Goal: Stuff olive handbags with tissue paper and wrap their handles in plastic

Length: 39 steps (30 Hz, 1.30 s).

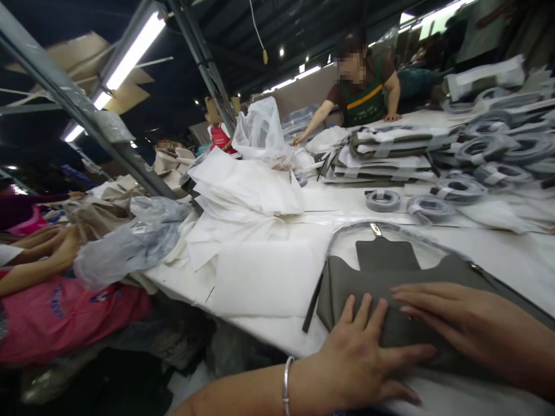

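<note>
A grey-green bag [416, 283] lies on the white table at the lower right, with a wrapped handle arching behind its top flap. My left hand [362, 352], with a silver bangle at the wrist, rests on the bag's front, its fingers spread. Beside it, my right hand [451, 312] lies flat over the bag's right part, fingers stretched out and pointing left. Neither hand is wrapped round anything. A dark strap [313, 300] hangs at the bag's left side.
White sheets [264, 277] lie left of the bag, with a heap of paper [247, 190] behind. Coiled grey straps [383, 200] and stacked wrapped pieces [390, 156] stand farther back. A person in a green apron [364, 101] leans over the far side; others are at the left.
</note>
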Available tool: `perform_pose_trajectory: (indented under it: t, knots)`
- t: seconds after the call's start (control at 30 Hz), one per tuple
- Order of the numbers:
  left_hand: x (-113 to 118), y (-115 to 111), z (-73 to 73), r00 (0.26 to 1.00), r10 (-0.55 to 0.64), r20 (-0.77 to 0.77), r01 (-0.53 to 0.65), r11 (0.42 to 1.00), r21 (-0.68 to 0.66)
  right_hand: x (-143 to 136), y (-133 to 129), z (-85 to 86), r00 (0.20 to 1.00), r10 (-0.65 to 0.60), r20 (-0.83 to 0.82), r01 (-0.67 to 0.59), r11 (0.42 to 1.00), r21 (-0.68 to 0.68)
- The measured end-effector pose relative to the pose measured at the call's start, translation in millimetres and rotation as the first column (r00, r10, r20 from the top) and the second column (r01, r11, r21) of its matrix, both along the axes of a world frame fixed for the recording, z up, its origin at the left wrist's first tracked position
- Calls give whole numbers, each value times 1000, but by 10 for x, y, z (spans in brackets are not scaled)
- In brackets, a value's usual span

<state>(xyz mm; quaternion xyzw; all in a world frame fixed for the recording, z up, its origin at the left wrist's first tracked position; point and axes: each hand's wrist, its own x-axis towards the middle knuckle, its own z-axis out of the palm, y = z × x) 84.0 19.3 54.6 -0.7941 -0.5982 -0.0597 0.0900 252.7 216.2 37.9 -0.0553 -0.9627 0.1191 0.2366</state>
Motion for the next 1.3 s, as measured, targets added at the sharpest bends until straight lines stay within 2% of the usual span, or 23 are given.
perform_pose_trajectory:
  t: [0.07,0.13,0.17,0.27,0.33,0.4,0.53,0.8,0.93,1.03,1.1,1.2,1.3]
  knots:
    - [-10,-22,10,1000,-3,24,3,1000,9,-603,-134,336,992,128,18,-126,988,-88]
    - [-18,-38,-1,998,-6,55,4,1000,21,-1216,-267,555,983,131,125,-108,979,-173]
    - [-23,-44,-15,998,-5,66,3,1000,29,-1498,-322,605,973,128,193,-90,976,-197]
    - [-46,-59,-70,996,-6,86,0,998,63,-2155,-426,559,960,84,268,-35,983,-182]
    - [-68,-63,-100,996,-9,91,2,997,74,-2415,-463,452,951,37,307,11,988,-151]
    - [-95,-62,-117,995,-20,93,12,996,84,-2551,-490,353,940,-10,341,52,992,-115]
    - [-137,-67,-135,992,-45,121,33,994,103,-2615,-504,248,925,-48,377,83,993,-79]
    - [-112,-20,-233,988,-48,150,30,993,118,-2746,-443,165,923,-1,384,75,981,-178]
    - [-92,31,-309,987,-46,151,29,993,113,-2799,-434,197,937,-6,348,91,970,-226]
    - [-91,4,-284,982,-38,187,21,995,93,-2748,-355,340,955,25,295,60,959,-277]
    - [-96,-32,-230,974,-37,224,23,998,65,-2646,-267,511,973,52,225,20,951,-308]
    - [-106,-63,-163,963,-46,264,38,999,34,-2371,-106,862,993,78,94,-43,942,-333]
    - [-107,-52,-163,959,-47,281,42,999,24,-1943,39,1255,995,63,-79,-85,941,-328]
